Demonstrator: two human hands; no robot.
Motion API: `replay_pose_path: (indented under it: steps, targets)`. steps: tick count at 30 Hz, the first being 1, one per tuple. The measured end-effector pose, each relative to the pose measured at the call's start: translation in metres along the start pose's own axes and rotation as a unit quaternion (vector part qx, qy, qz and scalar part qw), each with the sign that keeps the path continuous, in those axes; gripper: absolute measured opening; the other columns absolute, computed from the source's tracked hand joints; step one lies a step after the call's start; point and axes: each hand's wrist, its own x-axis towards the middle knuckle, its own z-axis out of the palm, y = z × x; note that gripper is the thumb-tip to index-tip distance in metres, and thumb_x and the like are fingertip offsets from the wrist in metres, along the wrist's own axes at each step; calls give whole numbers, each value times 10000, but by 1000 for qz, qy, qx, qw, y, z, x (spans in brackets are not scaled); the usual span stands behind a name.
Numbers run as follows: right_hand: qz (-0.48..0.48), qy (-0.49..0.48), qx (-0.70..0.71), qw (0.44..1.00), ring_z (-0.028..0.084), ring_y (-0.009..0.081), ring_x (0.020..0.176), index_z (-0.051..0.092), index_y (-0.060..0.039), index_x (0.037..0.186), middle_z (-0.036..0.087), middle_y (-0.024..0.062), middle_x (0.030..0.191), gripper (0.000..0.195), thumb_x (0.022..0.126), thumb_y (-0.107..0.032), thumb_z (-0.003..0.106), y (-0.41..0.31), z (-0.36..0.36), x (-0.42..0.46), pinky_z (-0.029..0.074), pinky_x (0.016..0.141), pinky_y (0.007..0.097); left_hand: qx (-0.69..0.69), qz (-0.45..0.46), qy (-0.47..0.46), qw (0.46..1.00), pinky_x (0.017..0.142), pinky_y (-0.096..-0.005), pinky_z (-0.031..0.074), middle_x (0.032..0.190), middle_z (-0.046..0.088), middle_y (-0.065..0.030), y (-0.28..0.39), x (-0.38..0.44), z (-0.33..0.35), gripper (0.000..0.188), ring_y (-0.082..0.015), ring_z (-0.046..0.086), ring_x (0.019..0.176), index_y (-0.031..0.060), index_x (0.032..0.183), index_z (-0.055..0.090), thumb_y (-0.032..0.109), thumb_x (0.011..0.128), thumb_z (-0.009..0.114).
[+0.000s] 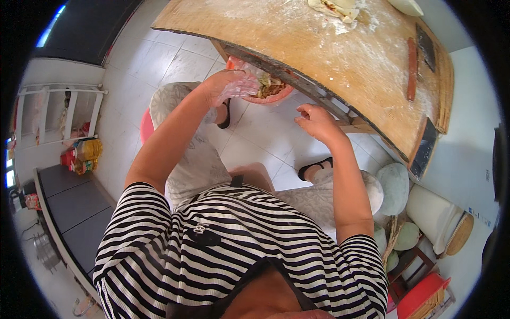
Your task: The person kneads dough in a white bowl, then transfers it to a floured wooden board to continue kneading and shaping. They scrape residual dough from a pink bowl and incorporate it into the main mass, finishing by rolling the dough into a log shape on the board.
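Observation:
My left hand (pixel 229 85) is over the left rim of an orange-pink plastic tub (pixel 275 98) below the table edge. Clear, crinkled plastic (pixel 243 88) covers its fingers; I cannot tell whether it is worn or held. Inside the tub is a mix of pale green, leafy pieces and brown bits (pixel 271 87). My right hand (pixel 316 121) hangs in the air to the right of the tub, below the table edge. Its fingers are loosely bent and apart, with nothing between them.
A floured wooden board (pixel 287 36) carries filled dough (pixel 334 8), a rolling pin (pixel 411 69) and a dark flat blade (pixel 425 47). A dark wood-edged slab (pixel 423 149) leans by its corner. Several melons (pixel 392 187) and a white bucket (pixel 430 215) stand right. Oil bottles (pixel 88 150) stand left.

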Motion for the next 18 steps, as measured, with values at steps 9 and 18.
replay_pose_path:
  steps: [9,18]
  targets:
    - [-72,19,-84,994,658,334,1064,658,-11,1231,688,179,1159,436,890,-282,660,-31,19,9,510,919,412,80,-22,5,996,1034,-399,513,1209,679,-215,-15,27,13,466,-315,668,1140,-94,1289,572,258,985,607]
    - [-98,77,-74,989,677,280,926,664,-1,1207,693,171,1025,360,884,-151,716,-40,56,29,528,832,372,129,233,20,964,839,-314,533,1085,707,-124,4,-60,16,307,-170,651,997,5,1148,678,235,946,662]
